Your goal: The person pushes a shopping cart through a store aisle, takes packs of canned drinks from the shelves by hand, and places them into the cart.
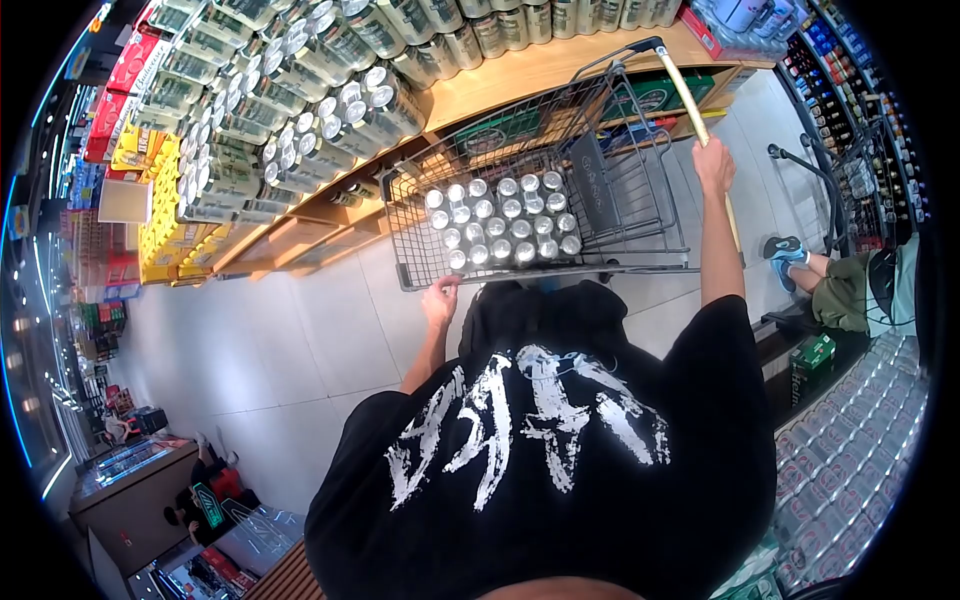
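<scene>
A shopping cart [655, 215] stands sideways in front of me, its wire basket [410, 215] on the left and its handle [680, 85] on the right. Inside the basket sits a block of silver-topped cans [510, 225] packed in rows. My right hand [713, 166] is closed around the pale handle bar. At the near front corner of the basket, my left hand [439, 301] has its fingers curled on the rim. Some of those fingertips are hard to make out.
Stacked cans [340, 115] fill a wooden display [480, 90] beyond the cart. Yellow cartons [165, 215] stand at its left end. On the right are another cart [860, 180], a person in green shorts [842, 295] and wrapped can packs [840, 460]. Tiled floor [270, 330] extends left.
</scene>
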Motion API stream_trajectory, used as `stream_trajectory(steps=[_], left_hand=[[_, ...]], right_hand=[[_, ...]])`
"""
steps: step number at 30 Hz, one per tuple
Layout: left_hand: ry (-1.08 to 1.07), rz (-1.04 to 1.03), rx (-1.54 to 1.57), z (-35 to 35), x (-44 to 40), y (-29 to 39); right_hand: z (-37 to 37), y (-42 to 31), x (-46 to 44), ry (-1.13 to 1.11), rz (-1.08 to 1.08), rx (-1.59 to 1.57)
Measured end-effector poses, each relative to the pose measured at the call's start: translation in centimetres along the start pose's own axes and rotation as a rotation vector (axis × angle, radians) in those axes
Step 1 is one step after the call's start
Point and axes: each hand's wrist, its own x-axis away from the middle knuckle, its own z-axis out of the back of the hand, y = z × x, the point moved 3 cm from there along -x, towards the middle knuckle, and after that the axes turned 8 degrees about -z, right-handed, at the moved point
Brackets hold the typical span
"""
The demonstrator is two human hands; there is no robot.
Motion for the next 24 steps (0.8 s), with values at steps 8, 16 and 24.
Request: stream_trajectory(steps=[8, 16, 24], left_hand=[[-0.014, -0.094, 0.013, -0.2, -0.4, -1.3], [-0.309, -0.105, -0.174, 0.7, -3.1, -0.7], [-0.353, -0.007, -0.066, 0.1, -2.7, -2.6]], right_hand=[[-0.5, 0.3, -0.3, -0.012, 0.032, 0.052], [-0.7, 1.3, -0.1, -0.025, 0.079, -0.009], [-1.0, 2.5, 0.3, -0.033, 0.077, -0.028]])
